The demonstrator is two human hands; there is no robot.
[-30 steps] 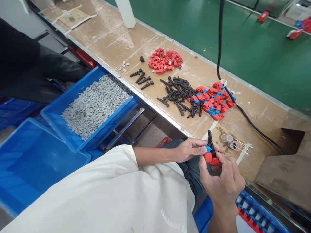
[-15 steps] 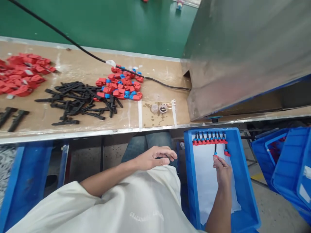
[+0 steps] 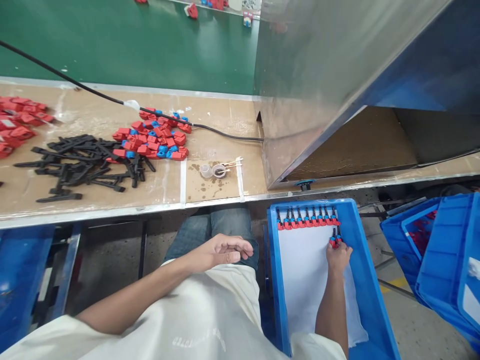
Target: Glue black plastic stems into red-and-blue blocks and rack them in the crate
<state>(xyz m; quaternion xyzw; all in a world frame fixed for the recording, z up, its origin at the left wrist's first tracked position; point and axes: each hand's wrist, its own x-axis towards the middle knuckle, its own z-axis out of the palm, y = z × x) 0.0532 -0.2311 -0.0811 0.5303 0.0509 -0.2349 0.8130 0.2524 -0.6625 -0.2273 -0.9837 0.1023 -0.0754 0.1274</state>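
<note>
My right hand (image 3: 339,256) is over the blue bin (image 3: 275,280), its fingers closed at the red ends of two black-and-red pieces (image 3: 335,240) lying side by side on the white sheet (image 3: 303,275). A row of several like pieces (image 3: 307,220), black tips pointing away, lines the bin's far end. My left hand (image 3: 228,250) hovers above my lap with fingers loosely curled and apart, holding nothing. On the bench are a pile of red and blue parts (image 3: 153,137) and a heap of black rods (image 3: 82,160).
Small cups (image 3: 218,171) with sticks stand near the bench's front edge. A black cable (image 3: 225,134) crosses the bench to a metal housing (image 3: 300,90). More blue bins (image 3: 446,240) are at the right; red parts (image 3: 18,120) lie far left.
The piece in my right hand has come down beside the other piece of the second row. My view has turned right, so the bench items appear further left.
</note>
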